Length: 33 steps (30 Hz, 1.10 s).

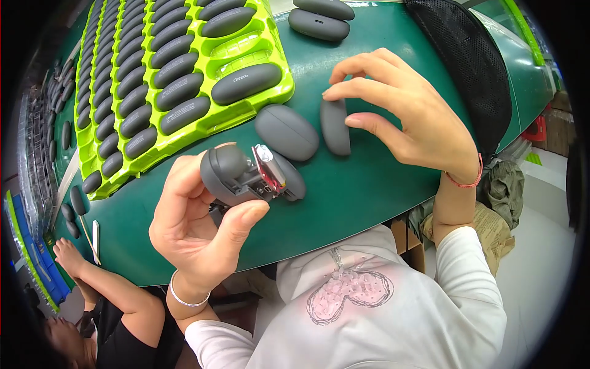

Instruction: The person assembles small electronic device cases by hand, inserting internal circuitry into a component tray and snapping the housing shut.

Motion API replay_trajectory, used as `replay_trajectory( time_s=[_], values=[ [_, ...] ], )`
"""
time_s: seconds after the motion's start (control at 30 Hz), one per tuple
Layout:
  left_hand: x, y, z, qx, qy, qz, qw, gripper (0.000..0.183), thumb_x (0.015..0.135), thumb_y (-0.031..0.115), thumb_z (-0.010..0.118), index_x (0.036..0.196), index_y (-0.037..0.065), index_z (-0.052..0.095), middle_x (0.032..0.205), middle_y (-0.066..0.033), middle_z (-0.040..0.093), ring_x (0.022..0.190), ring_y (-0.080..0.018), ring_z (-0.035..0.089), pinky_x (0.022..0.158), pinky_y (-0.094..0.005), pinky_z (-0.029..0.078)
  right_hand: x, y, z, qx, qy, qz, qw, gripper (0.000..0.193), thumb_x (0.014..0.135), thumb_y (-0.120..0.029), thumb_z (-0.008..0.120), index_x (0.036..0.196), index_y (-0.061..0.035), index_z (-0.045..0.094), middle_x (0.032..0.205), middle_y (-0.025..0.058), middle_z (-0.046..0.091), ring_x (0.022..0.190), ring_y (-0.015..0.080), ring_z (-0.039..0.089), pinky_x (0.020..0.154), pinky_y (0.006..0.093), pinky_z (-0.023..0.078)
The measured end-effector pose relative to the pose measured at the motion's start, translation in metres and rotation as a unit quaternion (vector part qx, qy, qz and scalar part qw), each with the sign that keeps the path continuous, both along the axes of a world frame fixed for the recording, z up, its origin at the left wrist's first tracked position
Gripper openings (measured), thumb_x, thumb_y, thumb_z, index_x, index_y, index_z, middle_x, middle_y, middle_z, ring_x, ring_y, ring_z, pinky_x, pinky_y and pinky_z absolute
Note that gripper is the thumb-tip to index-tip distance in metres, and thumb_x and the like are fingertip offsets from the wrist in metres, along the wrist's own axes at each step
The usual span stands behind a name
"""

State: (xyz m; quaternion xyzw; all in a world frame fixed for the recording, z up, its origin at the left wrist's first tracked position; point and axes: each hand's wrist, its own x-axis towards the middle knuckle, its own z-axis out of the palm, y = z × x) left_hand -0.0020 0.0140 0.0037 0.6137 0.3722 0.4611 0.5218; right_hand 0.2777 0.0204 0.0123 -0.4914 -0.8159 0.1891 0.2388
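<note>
My left hand (203, 221) is closed around a dark grey earbud charging case (224, 178) with its inside exposed. A silvery block with red edging (269, 167) sticks out of its side. Just behind lies a curved grey shell (292, 177), partly hidden; whether it joins the held case I cannot tell. My right hand (399, 111) has thumb and index finger at the top and side of a narrow grey case piece (335, 128), its other fingers curled above. Between the hands a grey oval case (287, 132) with a seam along its middle rests on the green table (362, 190).
A lime-green tray (279, 92) with rows of grey cases fills the far left. Two more cases (319, 24) lie at the back. A black mesh pouch (464, 67) sits at the right. At the lower left, a co-worker's hand (69, 257) is near small grey pieces (70, 221).
</note>
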Motion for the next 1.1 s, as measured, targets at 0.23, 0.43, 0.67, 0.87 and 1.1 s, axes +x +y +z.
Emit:
replay_trajectory(
  time_s=[0.23,0.43,0.67,0.87,1.1],
  values=[
    [0.000,0.000,0.000,0.009,-0.001,-0.004,1.000,0.050,0.075,0.000,0.081,0.116,-0.012,0.056,0.103,-0.0133,0.058,0.091,-0.0170,0.061,0.082,-0.0268,0.052,-0.001,0.001,-0.010,0.030,-0.089,0.104,0.990,0.039,0.066,0.003,0.068,0.103,-0.0076,0.066,0.119,0.0100,0.057,0.116,0.0317,0.050,0.094,0.0418,0.044],
    [-0.001,-0.001,-0.001,0.011,-0.001,0.000,1.000,0.049,0.076,0.001,0.080,0.116,-0.012,0.056,0.105,-0.0142,0.059,0.092,-0.0171,0.061,0.082,-0.0268,0.052,0.003,0.003,-0.003,-0.033,0.166,-0.086,0.982,0.015,0.084,0.000,0.066,0.100,0.0002,0.067,0.084,0.0068,0.070,0.073,0.0148,0.067,0.062,0.0262,0.052],
    [-0.001,-0.001,0.000,-0.029,-0.009,-0.011,0.999,0.047,0.077,0.001,0.079,0.116,-0.012,0.055,0.108,-0.0145,0.058,0.095,-0.0177,0.061,0.085,-0.0282,0.053,-0.018,-0.003,-0.001,-0.356,0.449,0.021,0.819,0.021,0.093,-0.005,0.051,0.111,0.0038,0.061,0.095,0.0159,0.069,0.080,0.0190,0.071,0.063,0.0233,0.056],
    [-0.002,0.000,0.000,-0.038,-0.018,-0.023,0.999,0.047,0.078,0.000,0.078,0.117,-0.012,0.054,0.109,-0.0146,0.058,0.096,-0.0179,0.062,0.087,-0.0289,0.053,-0.024,-0.004,0.000,-0.518,0.460,0.034,0.721,0.035,0.101,-0.025,0.045,0.125,-0.0042,0.060,0.079,0.0039,0.063,0.052,0.0028,0.039,0.043,0.0179,0.026],
    [-0.005,0.000,-0.001,-0.024,-0.024,-0.019,0.999,0.048,0.080,0.000,0.076,0.120,-0.012,0.052,0.113,-0.0164,0.059,0.100,-0.0187,0.062,0.089,-0.0299,0.052,-0.030,-0.008,0.005,-0.470,0.406,0.004,0.783,0.043,0.103,-0.039,0.046,0.122,-0.0045,0.063,0.070,-0.0005,0.056,0.050,0.0036,0.035,0.043,0.0198,0.027]
  ],
)
